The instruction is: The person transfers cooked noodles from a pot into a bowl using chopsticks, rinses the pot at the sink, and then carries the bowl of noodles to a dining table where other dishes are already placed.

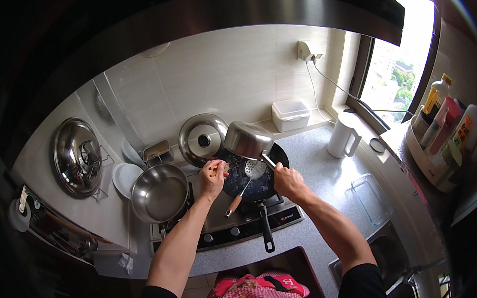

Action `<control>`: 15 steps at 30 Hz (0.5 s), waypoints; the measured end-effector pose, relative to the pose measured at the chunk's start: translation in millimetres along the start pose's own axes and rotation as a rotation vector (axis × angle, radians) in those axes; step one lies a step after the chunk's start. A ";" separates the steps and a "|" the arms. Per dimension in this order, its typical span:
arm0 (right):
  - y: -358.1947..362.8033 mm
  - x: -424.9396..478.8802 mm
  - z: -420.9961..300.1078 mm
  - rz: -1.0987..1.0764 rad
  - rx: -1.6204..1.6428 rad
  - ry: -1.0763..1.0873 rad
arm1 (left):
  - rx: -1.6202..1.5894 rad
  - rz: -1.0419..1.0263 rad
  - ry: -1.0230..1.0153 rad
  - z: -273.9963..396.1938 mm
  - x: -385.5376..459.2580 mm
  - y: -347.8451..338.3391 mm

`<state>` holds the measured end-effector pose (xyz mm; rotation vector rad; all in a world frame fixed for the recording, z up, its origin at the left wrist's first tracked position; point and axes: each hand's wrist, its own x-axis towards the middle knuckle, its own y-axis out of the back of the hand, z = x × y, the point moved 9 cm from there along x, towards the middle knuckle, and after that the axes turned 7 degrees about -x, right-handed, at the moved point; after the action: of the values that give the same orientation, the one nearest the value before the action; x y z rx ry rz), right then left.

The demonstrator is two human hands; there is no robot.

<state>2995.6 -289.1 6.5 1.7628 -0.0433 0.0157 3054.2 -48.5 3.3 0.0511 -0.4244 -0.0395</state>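
My right hand grips the handle of a steel saucepan, which is tipped over above a black wok on the gas stove. A pair of wooden chopsticks is held in my left hand, at the wok's left side. Inside the wok rests the head of a perforated skimmer; its wooden handle leans out over the near left rim. Dark, wet-looking contents with pale specks show in the wok. The saucepan's inside is hidden from me.
A wide steel pot stands left of the wok, beside white plates. One steel lid leans on the wall; another lid hangs left. Rightward are a white jug, a glass dish and a sink.
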 end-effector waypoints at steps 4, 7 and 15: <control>-1.1 -8.6 -0.7 0.023 -0.031 0.026 | 0.060 0.050 -0.038 6.0 -9.0 11.6; -9.6 -13.3 7.4 0.055 -0.002 0.000 | 0.055 0.067 -0.103 8.0 -14.0 13.6; -12.2 -40.2 0.0 0.043 0.188 -0.164 | 0.088 0.054 -0.188 28.7 -23.4 26.2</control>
<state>2955.9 -285.9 -6.9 1.9476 -0.2040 -0.0964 3021.8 -22.3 21.3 0.1236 -0.6154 0.0277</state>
